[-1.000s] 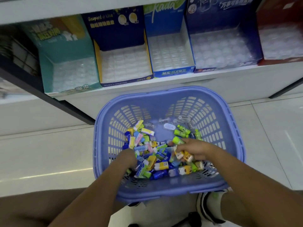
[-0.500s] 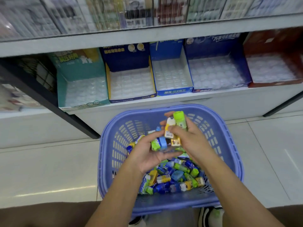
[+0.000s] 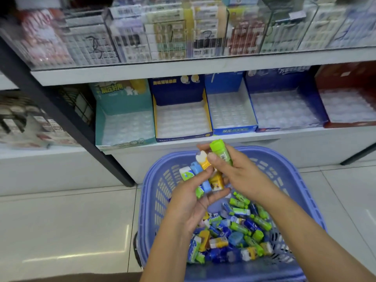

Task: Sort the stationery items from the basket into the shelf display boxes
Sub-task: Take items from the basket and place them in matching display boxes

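Note:
A lilac plastic basket [image 3: 148, 200] stands on the floor below the shelf, holding several small stationery items [image 3: 236, 235] in green, blue and yellow. Both hands are raised above the basket. My left hand [image 3: 191, 204] lies palm up and cups a few pieces: a green-and-white one [image 3: 186, 174], a blue one [image 3: 198, 169] and a yellow one [image 3: 216, 182]. My right hand [image 3: 238, 174] grips a green stick [image 3: 220, 152] and a yellow-and-white piece [image 3: 203, 159]. Five display boxes sit on the low shelf: teal [image 3: 122, 117], navy-and-yellow [image 3: 181, 117], blue [image 3: 230, 112], dark blue [image 3: 284, 106], red [image 3: 345, 102].
Every display box holds a clear blister tray. A glass-fronted upper shelf [image 3: 183, 33] carries packaged goods. A black slanted shelf post [image 3: 67, 112] runs down to the floor left of the boxes. Pale floor tiles [image 3: 61, 231] surround the basket.
Both hands rose out of the basket with a handful of items and came together above it. The view tilted upward, so more of the upper shelf shows.

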`<move>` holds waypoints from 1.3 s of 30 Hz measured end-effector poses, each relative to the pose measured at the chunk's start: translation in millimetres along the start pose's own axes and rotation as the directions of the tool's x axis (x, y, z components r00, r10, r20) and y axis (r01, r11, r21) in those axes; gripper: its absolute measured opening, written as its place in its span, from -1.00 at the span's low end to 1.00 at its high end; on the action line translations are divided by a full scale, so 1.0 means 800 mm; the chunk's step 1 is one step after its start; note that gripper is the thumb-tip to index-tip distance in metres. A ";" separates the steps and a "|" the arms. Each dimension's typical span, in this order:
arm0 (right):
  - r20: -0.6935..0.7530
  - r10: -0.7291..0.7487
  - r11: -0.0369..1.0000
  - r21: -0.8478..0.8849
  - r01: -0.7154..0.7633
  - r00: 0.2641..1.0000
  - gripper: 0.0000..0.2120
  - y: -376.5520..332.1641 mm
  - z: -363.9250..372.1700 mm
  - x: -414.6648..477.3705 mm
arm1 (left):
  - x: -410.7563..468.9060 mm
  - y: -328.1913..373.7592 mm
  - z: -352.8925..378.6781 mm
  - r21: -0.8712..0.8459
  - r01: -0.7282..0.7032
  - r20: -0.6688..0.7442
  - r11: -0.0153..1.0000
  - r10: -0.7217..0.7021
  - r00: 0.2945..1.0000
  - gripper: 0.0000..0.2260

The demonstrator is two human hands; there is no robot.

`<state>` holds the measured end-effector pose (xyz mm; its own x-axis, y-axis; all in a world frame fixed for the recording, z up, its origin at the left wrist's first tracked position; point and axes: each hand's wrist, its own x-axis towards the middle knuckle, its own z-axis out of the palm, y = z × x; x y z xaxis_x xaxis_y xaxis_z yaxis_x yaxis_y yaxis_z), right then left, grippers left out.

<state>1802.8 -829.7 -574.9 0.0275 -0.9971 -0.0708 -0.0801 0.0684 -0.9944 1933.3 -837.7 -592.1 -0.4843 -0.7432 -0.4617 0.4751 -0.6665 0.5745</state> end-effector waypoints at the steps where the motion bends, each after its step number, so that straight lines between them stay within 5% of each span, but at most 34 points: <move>1: -0.070 -0.012 1.000 0.024 0.014 0.997 -0.68 0.002 0.000 0.002 | 0.002 0.001 -0.001 0.027 -0.012 -0.017 1.000 0.012 1.000 -0.72; 5: -0.435 0.004 0.995 0.090 0.039 0.901 -0.92 0.002 -0.031 0.016 | 0.011 0.007 0.004 0.046 -0.028 -0.027 0.999 0.029 0.999 -0.63; 10: -0.411 0.227 0.905 0.425 -0.035 0.883 -0.80 -0.008 -0.102 0.037 | 0.031 0.013 0.023 0.131 -0.060 0.012 0.990 0.059 0.998 -0.75; 14: -0.535 0.053 0.999 0.018 -0.051 0.843 -0.90 -0.009 -0.166 0.049 | 0.055 0.019 0.048 0.209 -0.073 0.042 0.975 0.065 0.997 -0.85; 17: -0.595 -0.087 0.949 -0.294 -0.115 0.799 -0.78 -0.006 -0.216 0.071 | 0.078 0.024 0.068 0.275 -0.088 0.039 0.957 0.081 0.996 -0.85; 20: -0.646 -0.169 0.894 -0.419 -0.161 0.744 -0.70 -0.004 -0.264 0.101 | 0.103 0.027 0.087 0.345 -0.107 0.036 0.932 0.101 0.994 -0.89; 27: -0.508 -0.305 0.834 -0.552 -0.032 0.805 -0.94 -0.002 -0.283 0.172 | 0.142 0.025 0.110 0.374 -0.105 0.049 0.921 0.094 0.994 -0.85; 30: -0.395 -0.285 0.843 -0.538 0.032 0.873 -0.91 0.005 -0.262 0.202 | 0.150 0.021 0.112 0.362 -0.091 0.033 0.928 0.085 0.996 -0.83; 39: -0.226 -0.339 0.624 -0.780 0.039 0.913 -0.86 0.031 -0.255 0.236 | 0.161 0.017 0.098 0.390 -0.070 0.063 0.918 0.049 0.997 -0.86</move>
<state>1603.0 -1023.1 -597.0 -0.1728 -0.9413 0.2899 -0.8265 -0.0215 -0.5626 1820.0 -937.7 -590.4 -0.5059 -0.7697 -0.3895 0.1839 -0.5373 0.8231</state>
